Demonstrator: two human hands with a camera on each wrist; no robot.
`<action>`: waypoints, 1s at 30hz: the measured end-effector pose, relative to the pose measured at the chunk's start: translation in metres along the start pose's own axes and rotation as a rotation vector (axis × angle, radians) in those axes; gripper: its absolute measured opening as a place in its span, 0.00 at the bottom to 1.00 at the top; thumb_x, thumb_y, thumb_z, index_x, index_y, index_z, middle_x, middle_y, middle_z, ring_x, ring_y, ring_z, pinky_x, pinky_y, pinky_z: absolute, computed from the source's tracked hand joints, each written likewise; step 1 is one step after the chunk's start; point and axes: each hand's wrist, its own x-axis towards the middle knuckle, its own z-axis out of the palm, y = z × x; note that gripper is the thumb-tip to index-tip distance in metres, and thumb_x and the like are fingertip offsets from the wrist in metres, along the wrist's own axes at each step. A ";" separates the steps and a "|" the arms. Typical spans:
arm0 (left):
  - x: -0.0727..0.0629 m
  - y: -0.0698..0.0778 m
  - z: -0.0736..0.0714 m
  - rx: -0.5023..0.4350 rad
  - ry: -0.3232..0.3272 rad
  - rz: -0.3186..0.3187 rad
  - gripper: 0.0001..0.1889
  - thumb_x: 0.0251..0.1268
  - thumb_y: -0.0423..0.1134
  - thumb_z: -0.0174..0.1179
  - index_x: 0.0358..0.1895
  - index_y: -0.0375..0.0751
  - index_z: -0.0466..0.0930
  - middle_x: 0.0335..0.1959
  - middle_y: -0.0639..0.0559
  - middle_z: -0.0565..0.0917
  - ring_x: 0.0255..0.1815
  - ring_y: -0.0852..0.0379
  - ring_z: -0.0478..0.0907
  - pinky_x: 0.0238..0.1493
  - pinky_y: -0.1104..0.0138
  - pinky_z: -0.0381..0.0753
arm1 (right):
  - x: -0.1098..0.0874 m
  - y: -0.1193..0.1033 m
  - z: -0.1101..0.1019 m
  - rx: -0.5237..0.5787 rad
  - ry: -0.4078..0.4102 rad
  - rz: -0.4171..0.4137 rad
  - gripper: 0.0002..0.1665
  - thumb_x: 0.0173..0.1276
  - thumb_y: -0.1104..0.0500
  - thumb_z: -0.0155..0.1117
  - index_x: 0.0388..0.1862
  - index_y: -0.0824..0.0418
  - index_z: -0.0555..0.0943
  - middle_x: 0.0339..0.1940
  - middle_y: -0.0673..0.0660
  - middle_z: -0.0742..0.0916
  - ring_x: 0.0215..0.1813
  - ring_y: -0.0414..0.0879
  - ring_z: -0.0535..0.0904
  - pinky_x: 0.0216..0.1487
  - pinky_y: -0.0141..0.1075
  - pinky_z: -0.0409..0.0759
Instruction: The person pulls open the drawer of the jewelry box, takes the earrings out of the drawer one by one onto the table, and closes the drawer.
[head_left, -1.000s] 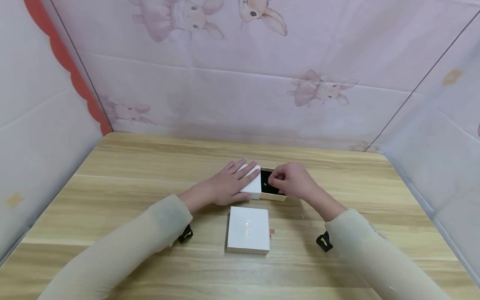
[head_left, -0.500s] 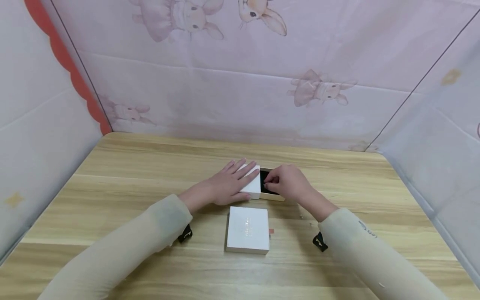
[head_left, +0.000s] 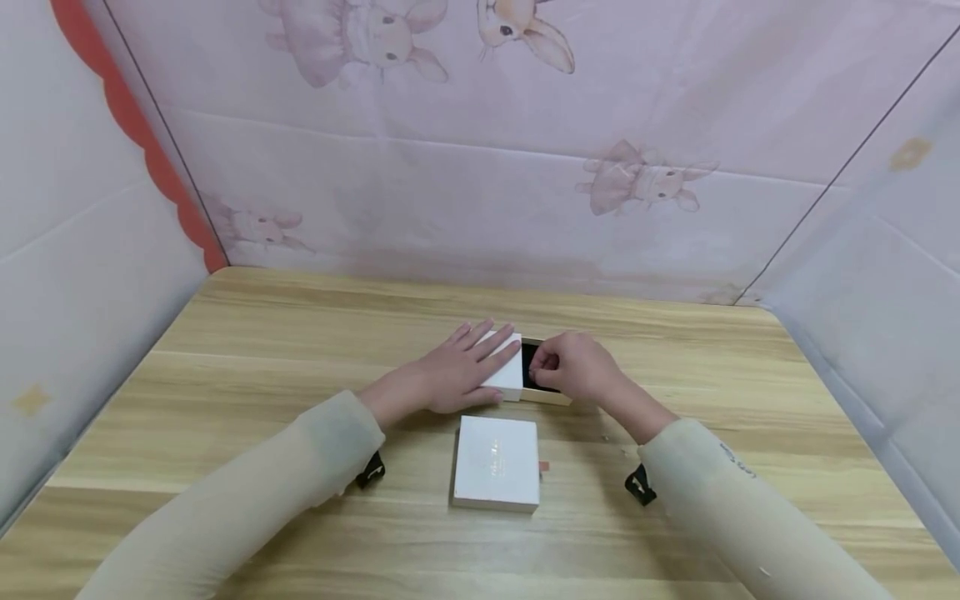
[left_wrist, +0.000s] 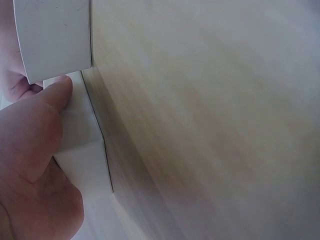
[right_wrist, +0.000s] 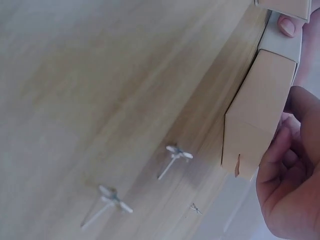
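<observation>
My left hand (head_left: 457,377) lies flat with spread fingers on the white sleeve of a small drawer box (head_left: 510,371). The cream drawer (right_wrist: 257,95) sticks out of it to the right, lined with a black insert (head_left: 527,360). Over that insert my right hand (head_left: 581,365) pinches with curled thumb and forefinger, right where a small silver stud earring showed earlier; the fingertips hide it. In the right wrist view, several slim silver stud earrings (right_wrist: 109,200) with petal-like heads lie on the table beside the drawer.
A second white box (head_left: 497,461) with gold lettering and a pink pull tab (head_left: 544,467) lies nearer on the wooden table (head_left: 300,533). Printed fabric walls (head_left: 480,208) stand at the back and both sides.
My right hand has moved slightly left and down onto the black insert, covering the silver earring visible there one second ago. The left hand has stayed in place.
</observation>
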 end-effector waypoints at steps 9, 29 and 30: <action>-0.002 -0.002 -0.001 0.001 0.010 0.003 0.40 0.78 0.62 0.39 0.82 0.47 0.36 0.83 0.43 0.36 0.82 0.38 0.33 0.79 0.43 0.37 | 0.003 -0.001 -0.004 -0.019 -0.052 -0.042 0.06 0.67 0.60 0.65 0.30 0.55 0.85 0.23 0.46 0.84 0.23 0.39 0.75 0.31 0.34 0.77; -0.003 0.000 -0.001 0.017 0.006 0.005 0.40 0.79 0.60 0.40 0.82 0.45 0.38 0.83 0.42 0.37 0.82 0.37 0.34 0.79 0.42 0.39 | 0.004 0.005 -0.001 0.003 -0.045 -0.058 0.06 0.63 0.60 0.64 0.26 0.53 0.84 0.21 0.46 0.82 0.23 0.39 0.74 0.32 0.35 0.76; -0.002 0.002 0.000 0.023 0.004 0.008 0.40 0.79 0.61 0.39 0.82 0.45 0.38 0.83 0.42 0.37 0.82 0.37 0.34 0.79 0.42 0.40 | 0.003 0.006 -0.001 0.001 -0.047 -0.049 0.06 0.62 0.60 0.64 0.26 0.53 0.84 0.20 0.46 0.82 0.23 0.39 0.74 0.32 0.35 0.76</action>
